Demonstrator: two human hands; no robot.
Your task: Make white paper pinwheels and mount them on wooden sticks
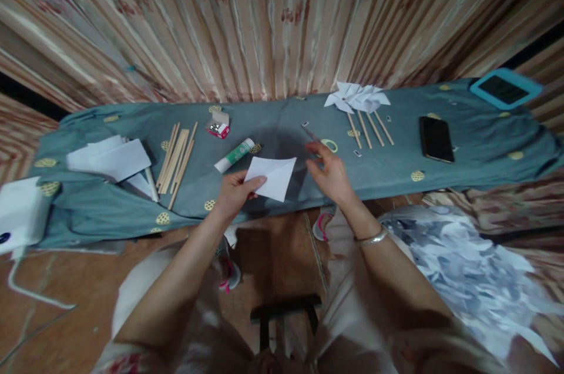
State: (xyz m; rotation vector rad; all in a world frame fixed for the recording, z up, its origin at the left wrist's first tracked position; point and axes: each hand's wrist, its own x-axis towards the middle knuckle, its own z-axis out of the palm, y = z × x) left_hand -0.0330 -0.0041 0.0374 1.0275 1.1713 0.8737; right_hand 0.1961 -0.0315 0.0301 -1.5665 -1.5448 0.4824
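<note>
- Between the hands, a white paper square (pixel 272 177) lies on the worktop (pixel 282 127), pinched at its corner by the left hand (pixel 233 193).
- Right hand (pixel 331 174), fingers spread and empty, hovers beside the paper; folding seems underway, needing a firm crease.
- Beyond the left hand: glue stick (pixel 234 155), wooden sticks (pixel 177 157).
- Farther, past the right hand: finished paper pinwheels (pixel 358 97).

Silver bangle (pixel 372 238), pale trousers (pixel 352 315)

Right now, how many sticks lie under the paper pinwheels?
4 wooden sticks lie side by side on the green cloth, just below the white paper pinwheels, left of the black phone.
</note>
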